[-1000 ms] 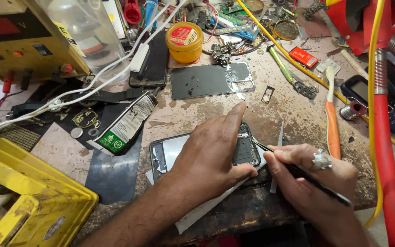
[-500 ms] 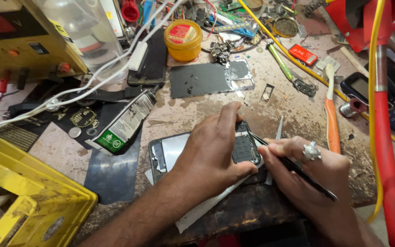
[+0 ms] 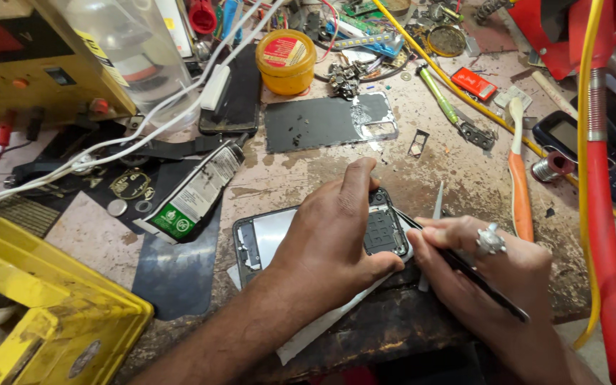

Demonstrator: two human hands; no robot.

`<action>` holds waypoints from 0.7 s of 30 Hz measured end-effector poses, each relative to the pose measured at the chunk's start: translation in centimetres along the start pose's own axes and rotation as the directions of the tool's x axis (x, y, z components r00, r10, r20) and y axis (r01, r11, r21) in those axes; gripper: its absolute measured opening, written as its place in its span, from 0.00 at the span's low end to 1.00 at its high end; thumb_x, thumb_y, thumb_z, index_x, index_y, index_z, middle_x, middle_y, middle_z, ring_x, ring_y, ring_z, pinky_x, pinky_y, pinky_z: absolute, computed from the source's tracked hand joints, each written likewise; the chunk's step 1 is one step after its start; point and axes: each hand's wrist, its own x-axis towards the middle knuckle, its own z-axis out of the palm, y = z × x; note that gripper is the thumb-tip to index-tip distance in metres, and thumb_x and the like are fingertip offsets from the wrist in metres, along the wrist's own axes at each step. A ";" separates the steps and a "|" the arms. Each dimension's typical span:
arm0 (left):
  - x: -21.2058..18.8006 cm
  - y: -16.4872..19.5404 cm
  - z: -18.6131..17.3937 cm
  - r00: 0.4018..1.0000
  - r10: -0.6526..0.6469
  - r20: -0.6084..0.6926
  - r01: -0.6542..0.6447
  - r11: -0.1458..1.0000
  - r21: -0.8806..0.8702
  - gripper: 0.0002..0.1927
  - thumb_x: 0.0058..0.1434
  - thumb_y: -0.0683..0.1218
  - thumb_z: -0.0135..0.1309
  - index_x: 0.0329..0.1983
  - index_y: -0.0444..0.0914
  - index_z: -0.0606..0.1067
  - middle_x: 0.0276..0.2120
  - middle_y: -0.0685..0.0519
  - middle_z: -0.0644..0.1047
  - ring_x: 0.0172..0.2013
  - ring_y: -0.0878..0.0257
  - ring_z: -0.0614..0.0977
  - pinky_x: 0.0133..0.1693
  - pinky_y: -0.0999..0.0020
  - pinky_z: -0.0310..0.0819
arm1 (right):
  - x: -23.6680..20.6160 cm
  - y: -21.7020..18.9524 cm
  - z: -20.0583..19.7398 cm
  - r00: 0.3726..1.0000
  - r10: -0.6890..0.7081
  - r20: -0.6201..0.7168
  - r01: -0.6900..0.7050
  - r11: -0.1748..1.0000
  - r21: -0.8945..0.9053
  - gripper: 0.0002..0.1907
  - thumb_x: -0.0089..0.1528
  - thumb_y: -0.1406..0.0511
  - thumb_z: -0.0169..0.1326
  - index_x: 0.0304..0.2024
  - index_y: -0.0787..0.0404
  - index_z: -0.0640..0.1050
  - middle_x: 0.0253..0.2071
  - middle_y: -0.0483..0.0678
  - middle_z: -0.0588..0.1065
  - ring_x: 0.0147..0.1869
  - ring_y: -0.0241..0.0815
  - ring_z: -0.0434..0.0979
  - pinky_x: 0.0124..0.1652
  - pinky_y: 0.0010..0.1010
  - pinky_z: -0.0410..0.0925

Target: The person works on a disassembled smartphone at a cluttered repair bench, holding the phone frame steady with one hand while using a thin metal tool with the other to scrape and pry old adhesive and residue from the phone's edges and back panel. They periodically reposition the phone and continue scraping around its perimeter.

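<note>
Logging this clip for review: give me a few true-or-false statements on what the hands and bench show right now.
1. The left hand presses on an opened phone. True.
2. The right hand holds a thin dark tool aimed at the phone. True.
3. The right hand is bare of rings. False: a silver ring sits on one finger.
4. The yellow round tin lies inside the yellow crate. False: it stands on the bench, far side.
5. An orange-handled tool lies right of the hands. True.
</note>
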 end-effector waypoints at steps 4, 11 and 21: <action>-0.1 -0.1 0.1 1.000 0.001 -0.007 -0.001 1.000 -0.009 0.56 0.40 0.50 0.75 0.68 0.31 0.56 0.51 0.39 0.77 0.54 0.42 0.78 0.55 0.51 0.70 | 0.1 0.1 -0.1 0.999 -0.047 -0.008 0.047 0.999 0.013 0.07 0.58 0.69 0.66 0.33 0.63 0.79 0.36 0.51 0.83 0.37 0.37 0.86 0.38 0.27 0.77; 0.0 -0.1 0.0 1.000 0.003 -0.009 -0.003 1.000 0.007 0.56 0.39 0.50 0.76 0.67 0.31 0.56 0.52 0.38 0.77 0.54 0.42 0.78 0.56 0.51 0.69 | 0.2 -0.3 0.1 1.000 0.013 -0.002 -0.013 0.997 0.076 0.06 0.59 0.69 0.66 0.35 0.64 0.80 0.37 0.52 0.83 0.38 0.37 0.86 0.38 0.26 0.77; 0.1 0.1 0.0 1.000 0.007 -0.009 -0.007 1.000 -0.002 0.55 0.40 0.50 0.76 0.66 0.30 0.57 0.50 0.38 0.77 0.53 0.42 0.78 0.54 0.52 0.70 | 0.4 0.0 0.0 1.000 -0.023 0.010 0.023 0.997 0.074 0.08 0.60 0.69 0.65 0.33 0.64 0.77 0.37 0.51 0.83 0.39 0.36 0.87 0.39 0.24 0.76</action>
